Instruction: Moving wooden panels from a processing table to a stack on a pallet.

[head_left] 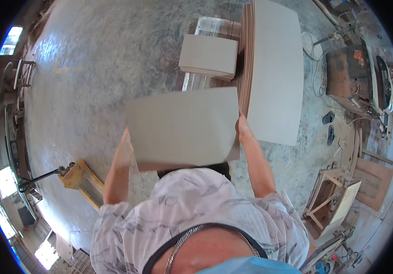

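Between my two hands is a flat, grey-beige rectangular board (185,125), carried in front of my body above the floor. My left hand (125,138) grips its left edge, and my right hand (244,127) grips its right edge; the fingers are mostly hidden at the board's sides. Just beyond lies a short stack of similar smaller boards (209,53) on a pallet (205,27). Beside that stack, to the right, stands a tall stack of large boards (276,73), its layered brown edges facing left.
A yellow pallet jack (83,180) stands at the left. Along the right are a rusty machine (349,71), a pair of dark sandals (329,128) on the concrete floor (96,68), and a wooden frame (331,201). A chair (23,74) is at the far left.
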The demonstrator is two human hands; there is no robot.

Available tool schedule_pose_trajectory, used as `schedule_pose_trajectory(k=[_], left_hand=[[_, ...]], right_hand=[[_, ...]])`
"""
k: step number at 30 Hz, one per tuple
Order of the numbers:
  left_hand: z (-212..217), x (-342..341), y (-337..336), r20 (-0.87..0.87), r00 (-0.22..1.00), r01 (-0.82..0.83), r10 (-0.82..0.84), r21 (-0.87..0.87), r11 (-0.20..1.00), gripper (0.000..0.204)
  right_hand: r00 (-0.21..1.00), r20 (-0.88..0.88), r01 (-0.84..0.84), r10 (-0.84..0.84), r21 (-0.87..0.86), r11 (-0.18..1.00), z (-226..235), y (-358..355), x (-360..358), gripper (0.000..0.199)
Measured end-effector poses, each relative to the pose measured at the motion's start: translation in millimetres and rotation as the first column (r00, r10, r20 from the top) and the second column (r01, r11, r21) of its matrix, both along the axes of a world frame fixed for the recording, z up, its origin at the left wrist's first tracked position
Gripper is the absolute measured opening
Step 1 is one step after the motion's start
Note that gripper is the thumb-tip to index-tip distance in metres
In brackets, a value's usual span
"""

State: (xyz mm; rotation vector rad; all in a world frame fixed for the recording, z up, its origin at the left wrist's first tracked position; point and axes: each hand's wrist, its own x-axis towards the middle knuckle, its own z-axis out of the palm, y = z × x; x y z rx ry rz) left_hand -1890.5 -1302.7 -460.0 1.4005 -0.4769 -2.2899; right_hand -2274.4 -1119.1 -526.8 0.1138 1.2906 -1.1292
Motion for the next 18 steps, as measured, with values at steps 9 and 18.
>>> schedule_pose_trajectory(k=[9, 18], left_hand=[[-75, -150, -263, 0.137, 0.969, 0.194, -0.206, 0.095, 0.976, 0.041], [-216, -312, -490, -0.035, 0.932, 0.358, -0.361, 0.237, 0.903, 0.041]], right_hand=[[0.974, -0.159, 0.175, -0.162, 0.076, 0.982, -31, -183, -112, 0.055], [0.925, -0.239, 0.331, -0.296, 0.119, 0.936, -136, -386, -230, 0.054]])
